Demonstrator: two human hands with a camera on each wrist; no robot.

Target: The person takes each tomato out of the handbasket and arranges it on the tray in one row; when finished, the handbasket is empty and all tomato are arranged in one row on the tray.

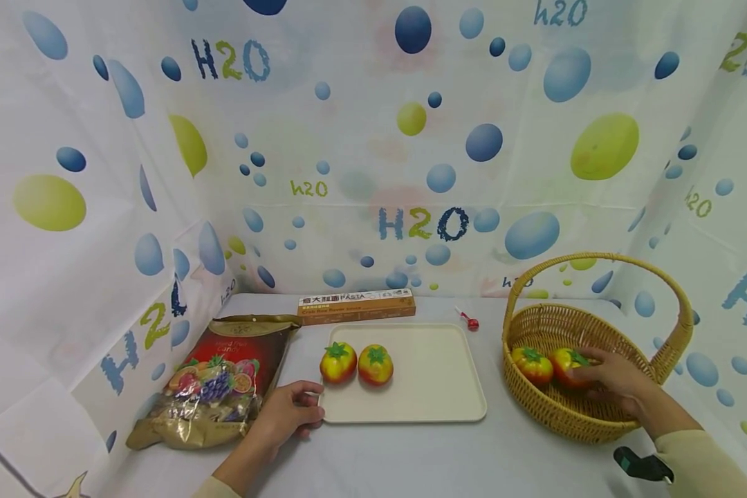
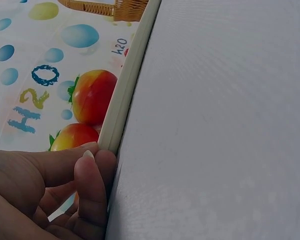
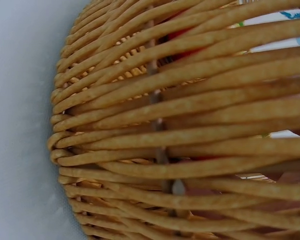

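Note:
My left hand (image 1: 291, 409) is at the near left corner of a cream rectangular tray (image 1: 436, 377), thumb and fingers pinching its rim. The left wrist view shows the fingertips (image 2: 90, 172) right on that rim. Two red-and-yellow tomato-like fruits with green leafy tops, one at the far left (image 1: 338, 362) and another beside it (image 1: 375, 365), sit on the tray. Inside a wicker basket (image 1: 573, 432) my right hand (image 1: 613, 377) grips one such fruit (image 1: 563, 363), next to another (image 1: 532, 366). The weave (image 3: 190, 120) mostly hides that hand in the right wrist view.
A red and gold candy bag (image 1: 218, 387) lies left of my left hand. Behind the tray are a pasta box (image 1: 356, 306) and a small red lollipop (image 1: 471, 322). The basket's tall handle (image 1: 597, 256) arches over it. A patterned curtain (image 1: 373, 138) surrounds the white table.

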